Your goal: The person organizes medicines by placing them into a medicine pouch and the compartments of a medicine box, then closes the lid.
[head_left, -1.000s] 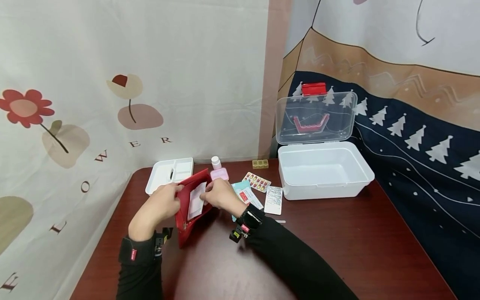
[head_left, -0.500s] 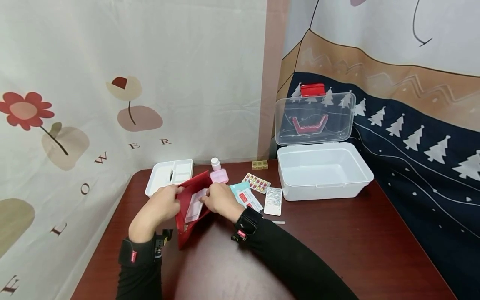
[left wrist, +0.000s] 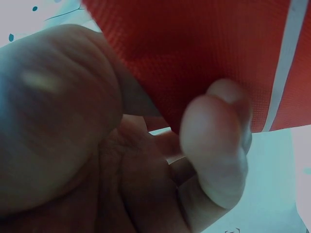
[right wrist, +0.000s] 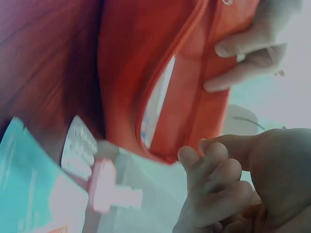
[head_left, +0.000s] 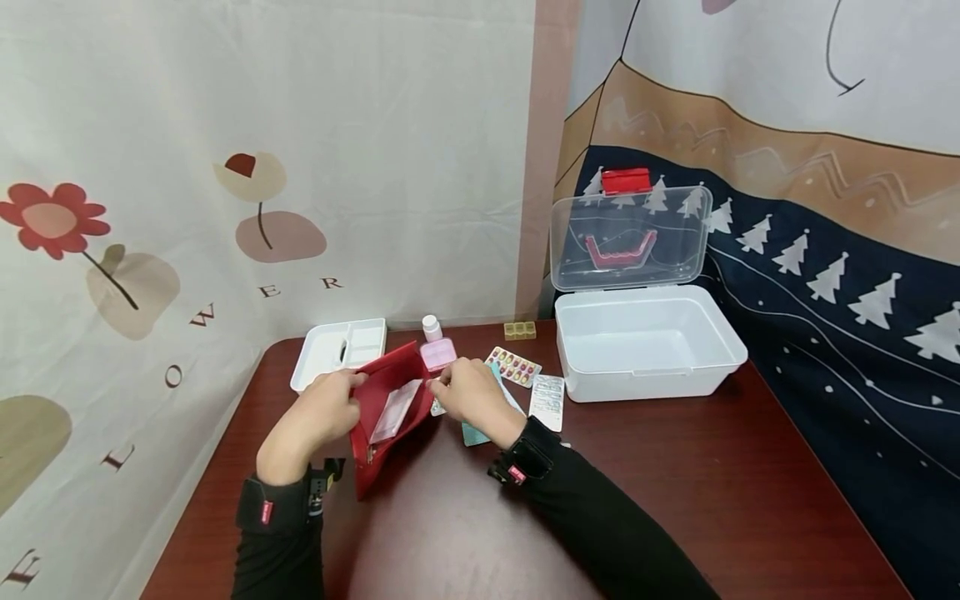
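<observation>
My left hand [head_left: 322, 412] grips the near left edge of a red zippered pouch [head_left: 384, 375], holding it tilted up with its mouth spread. Its thumb and fingers lie on either side of the red fabric [left wrist: 160, 58] in the left wrist view. Inside the pouch lies a flat whitish packet [head_left: 396, 410], partly hidden by the front panel. My right hand [head_left: 468, 396] is beside the pouch's right rim, fingers loosely bent with the fingertips right at the edge [right wrist: 209, 158]. Nothing shows between those fingers. Under the right hand is a teal packet [head_left: 476, 435], mostly covered.
Two blister packs, one with coloured pills [head_left: 513, 367] and one silvery [head_left: 547, 402], lie right of centre. Behind are a white divided tray [head_left: 322, 350], a pink-and-white bottle [head_left: 432, 327], a pink case [head_left: 438, 353] and a yellow pill box [head_left: 520, 331]. A white box [head_left: 637, 385] stands lid-up at right.
My right hand has come out of the pouch and shifted right, leaving the whitish packet inside, lower than before. It now covers more of the teal packet. The left hand has stayed in place.
</observation>
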The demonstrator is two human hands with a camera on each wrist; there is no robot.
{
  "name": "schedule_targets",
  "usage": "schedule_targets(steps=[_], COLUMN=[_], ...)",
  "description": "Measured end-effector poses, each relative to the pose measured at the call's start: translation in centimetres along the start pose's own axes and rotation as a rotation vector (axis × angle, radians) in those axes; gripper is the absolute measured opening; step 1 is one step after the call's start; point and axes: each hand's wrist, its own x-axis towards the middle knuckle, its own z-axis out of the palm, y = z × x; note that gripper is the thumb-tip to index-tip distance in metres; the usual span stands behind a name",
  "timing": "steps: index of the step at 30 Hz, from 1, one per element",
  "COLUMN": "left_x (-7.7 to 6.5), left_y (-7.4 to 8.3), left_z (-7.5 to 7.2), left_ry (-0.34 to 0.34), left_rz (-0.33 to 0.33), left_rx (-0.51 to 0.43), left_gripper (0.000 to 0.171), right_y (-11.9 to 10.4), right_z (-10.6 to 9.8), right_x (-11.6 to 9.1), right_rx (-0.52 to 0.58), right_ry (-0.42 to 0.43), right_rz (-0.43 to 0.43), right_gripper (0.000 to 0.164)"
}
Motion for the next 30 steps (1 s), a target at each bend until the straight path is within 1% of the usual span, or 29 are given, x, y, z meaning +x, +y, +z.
schedule_targets(steps=[3,10,12,15,20,26,30], left_x=[0.0,0.1,0.1,0.1,0.1,0.1,0.1], left_y=[0.1,0.0,0.0,0.0,-0.1,-0.1,-0.2], left_z=[0.0,0.0,0.1,0.1,0.1,0.1,0.1], left_ry=[-0.001,0.004,0.006,0.006,0.002,-0.009,0.004], left_rz=[-0.001,0.007,0.005,0.005,0.002,-0.012,0.006], left_rx=[-0.001,0.008,0.009,0.009,0.007,-0.008,0.012], left_gripper=[0.053,0.053,0.053,0.053,0.053,0.055,0.054], right_y=[1.1,4.0,4.9,6.0,7.8,9.1,9.6], right_z=[-0.9,-2.5,-3.0,-3.6,-4.1,-3.8,-3.4], right_x=[-0.7,-1.7,-1.8,-1.9,-1.5,-1.1,-1.0], right_rx=[-0.005,-0.028,-0.030,-0.037,-0.066,-0.070,-0.095], right_ry=[0.005,0.030,0.030,0.038,0.053,0.021,-0.045], right_rz=[0.017,0.044,0.064,0.103,0.157,0.167,0.183], right_gripper=[0.041,0.034,0.035,0.031,0.026,0.024,0.025])
